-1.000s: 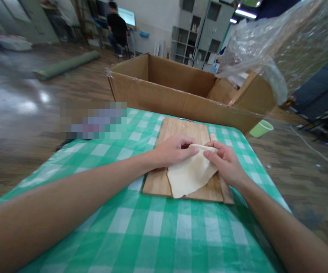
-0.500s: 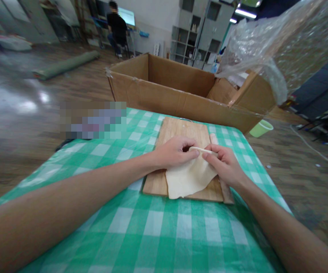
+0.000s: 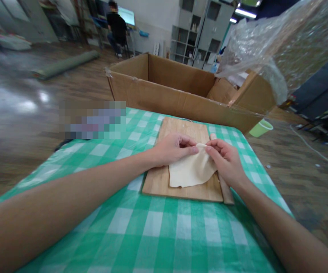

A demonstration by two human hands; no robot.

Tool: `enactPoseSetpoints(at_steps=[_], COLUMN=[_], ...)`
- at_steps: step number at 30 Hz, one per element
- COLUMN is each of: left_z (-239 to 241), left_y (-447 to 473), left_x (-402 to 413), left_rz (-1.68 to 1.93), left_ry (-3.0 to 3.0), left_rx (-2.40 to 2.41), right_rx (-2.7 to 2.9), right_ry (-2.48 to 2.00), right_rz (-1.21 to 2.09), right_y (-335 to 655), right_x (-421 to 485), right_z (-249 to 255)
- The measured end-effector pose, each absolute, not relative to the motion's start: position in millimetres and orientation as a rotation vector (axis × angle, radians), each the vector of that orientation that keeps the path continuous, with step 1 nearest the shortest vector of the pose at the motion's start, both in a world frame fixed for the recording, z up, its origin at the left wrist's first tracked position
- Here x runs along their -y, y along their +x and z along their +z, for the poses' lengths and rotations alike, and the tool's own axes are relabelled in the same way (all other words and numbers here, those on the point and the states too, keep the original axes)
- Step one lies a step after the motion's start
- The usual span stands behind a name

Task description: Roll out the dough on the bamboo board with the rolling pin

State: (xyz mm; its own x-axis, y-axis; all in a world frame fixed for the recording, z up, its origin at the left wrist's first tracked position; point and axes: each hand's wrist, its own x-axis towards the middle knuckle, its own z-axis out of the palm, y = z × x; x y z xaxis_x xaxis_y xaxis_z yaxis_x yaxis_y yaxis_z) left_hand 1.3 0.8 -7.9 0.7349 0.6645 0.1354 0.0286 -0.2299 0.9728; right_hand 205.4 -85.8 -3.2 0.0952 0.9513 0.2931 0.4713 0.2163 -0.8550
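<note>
Dough sheet (image 3: 191, 172) pinched at far edge by left hand (image 3: 173, 148), right hand (image 3: 226, 161) — probably lifted; board (image 3: 181, 129) far half bare.

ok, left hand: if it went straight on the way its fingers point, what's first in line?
The left hand points across the wooden cutting board at the right hand; both pinch the pale thin dough sheet. First contact is probably that right hand, nearly touching, though depth is unclear.

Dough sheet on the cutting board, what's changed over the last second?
The near edge of the dough sheet drew back from the front edge of the cutting board, toward the hands. The left hand and right hand still pinch its far edge. Rolling pin and cardboard box stayed put.
</note>
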Motion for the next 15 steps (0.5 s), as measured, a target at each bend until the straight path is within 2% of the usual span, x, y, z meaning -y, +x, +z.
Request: enactPoseSetpoints(at_steps=[6,15], left_z=[-5.3,-9.7], left_y=[-1.2,-3.1], left_x=[-0.4,-0.4], left_rz=[0.587,0.665], left_ry=[1.744,1.601], left_rx=[-0.47,-0.457], right_rx=[1.868,1.918], right_ry=[-1.307,-1.378], right_rz=[0.294,0.293], right_y=[202.2,206.4], right_x=[91.2,90.9], right_z=[3.7,4.9])
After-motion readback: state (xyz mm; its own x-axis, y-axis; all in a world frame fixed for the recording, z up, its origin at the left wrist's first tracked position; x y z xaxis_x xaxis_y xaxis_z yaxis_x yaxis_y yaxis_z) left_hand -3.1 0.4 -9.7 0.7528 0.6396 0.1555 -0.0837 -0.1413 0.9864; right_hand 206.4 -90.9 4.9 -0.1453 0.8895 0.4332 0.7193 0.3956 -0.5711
